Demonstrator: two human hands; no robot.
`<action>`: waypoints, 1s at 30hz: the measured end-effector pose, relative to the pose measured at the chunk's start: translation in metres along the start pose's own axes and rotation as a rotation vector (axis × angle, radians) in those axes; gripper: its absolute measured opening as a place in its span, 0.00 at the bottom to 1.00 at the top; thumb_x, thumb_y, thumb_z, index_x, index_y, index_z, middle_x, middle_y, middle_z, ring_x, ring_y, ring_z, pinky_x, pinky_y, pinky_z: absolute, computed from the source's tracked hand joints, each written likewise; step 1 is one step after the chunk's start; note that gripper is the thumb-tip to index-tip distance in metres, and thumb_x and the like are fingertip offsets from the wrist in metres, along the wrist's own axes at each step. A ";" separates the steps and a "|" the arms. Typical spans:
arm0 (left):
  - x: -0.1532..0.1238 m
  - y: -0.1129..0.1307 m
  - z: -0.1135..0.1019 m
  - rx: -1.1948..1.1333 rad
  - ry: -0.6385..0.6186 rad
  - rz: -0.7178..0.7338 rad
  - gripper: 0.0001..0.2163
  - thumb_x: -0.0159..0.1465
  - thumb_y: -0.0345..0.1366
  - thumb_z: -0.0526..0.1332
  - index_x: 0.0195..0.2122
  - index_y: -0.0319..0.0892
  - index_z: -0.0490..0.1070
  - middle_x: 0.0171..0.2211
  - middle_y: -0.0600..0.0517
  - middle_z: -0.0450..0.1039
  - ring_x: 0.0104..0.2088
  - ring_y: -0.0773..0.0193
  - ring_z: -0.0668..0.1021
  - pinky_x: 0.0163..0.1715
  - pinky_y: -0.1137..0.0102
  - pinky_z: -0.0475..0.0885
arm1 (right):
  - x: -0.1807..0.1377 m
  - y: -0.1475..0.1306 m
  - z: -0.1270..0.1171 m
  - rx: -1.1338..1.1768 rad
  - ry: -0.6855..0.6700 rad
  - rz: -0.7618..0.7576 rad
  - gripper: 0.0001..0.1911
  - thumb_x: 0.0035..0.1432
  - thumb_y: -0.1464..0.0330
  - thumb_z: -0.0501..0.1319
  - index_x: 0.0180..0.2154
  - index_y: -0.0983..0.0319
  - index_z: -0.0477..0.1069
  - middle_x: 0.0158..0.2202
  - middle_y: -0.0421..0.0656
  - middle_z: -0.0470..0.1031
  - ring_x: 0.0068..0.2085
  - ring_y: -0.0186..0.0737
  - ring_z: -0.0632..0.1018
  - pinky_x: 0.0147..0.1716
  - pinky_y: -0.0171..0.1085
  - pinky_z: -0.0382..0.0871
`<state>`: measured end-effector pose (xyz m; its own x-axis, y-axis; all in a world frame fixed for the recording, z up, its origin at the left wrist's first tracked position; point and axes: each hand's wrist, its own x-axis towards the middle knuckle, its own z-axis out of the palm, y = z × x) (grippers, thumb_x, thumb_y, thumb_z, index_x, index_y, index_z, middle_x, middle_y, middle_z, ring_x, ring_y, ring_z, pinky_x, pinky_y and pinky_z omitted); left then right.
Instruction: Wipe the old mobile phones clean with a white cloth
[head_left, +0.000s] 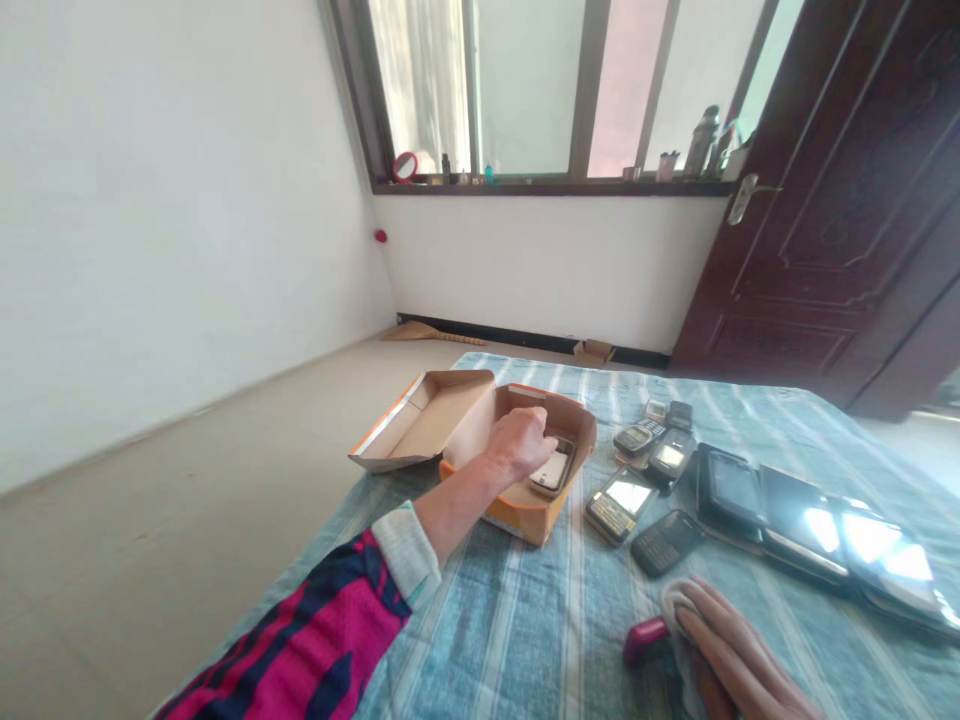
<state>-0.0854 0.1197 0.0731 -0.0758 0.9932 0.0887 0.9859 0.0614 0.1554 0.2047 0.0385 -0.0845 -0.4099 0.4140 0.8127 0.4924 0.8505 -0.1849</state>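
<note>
My left hand (521, 440) reaches into an open orange cardboard box (521, 520), its fingers curled closed at the upper edge of a white mobile phone (551, 472). The fingertips are partly hidden, and the phone lies within the box walls. The box lid (427, 415) is folded back to the left. At the lower right, my right hand (739, 650) is closed on a white cloth (679, 620). A shiny magenta object (646, 638) sticks out from beside the cloth; the rest of it is hidden, so I cannot tell its kind.
Several old keypad phones lie right of the box, among them a gold-keyed phone (621, 505) and a black phone (666, 543). Dark tablets (799, 515) overlap in a row further right. A striped blue cloth (480, 610) covers the surface. A dark red door (832, 200) stands behind.
</note>
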 end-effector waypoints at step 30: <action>-0.131 0.069 0.078 -0.483 -0.114 0.333 0.08 0.65 0.33 0.56 0.33 0.40 0.73 0.31 0.50 0.73 0.33 0.62 0.76 0.35 0.70 0.68 | 0.033 -0.026 -0.004 -0.139 -0.036 0.030 0.17 0.65 0.76 0.49 0.50 0.67 0.71 0.49 0.53 0.75 0.58 0.50 0.71 0.53 0.48 0.71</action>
<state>0.0045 0.0020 -0.0045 0.2685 0.9573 0.1075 0.7728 -0.2807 0.5691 0.1819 0.0288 -0.0505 -0.4192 0.4521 0.7873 0.6051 0.7856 -0.1288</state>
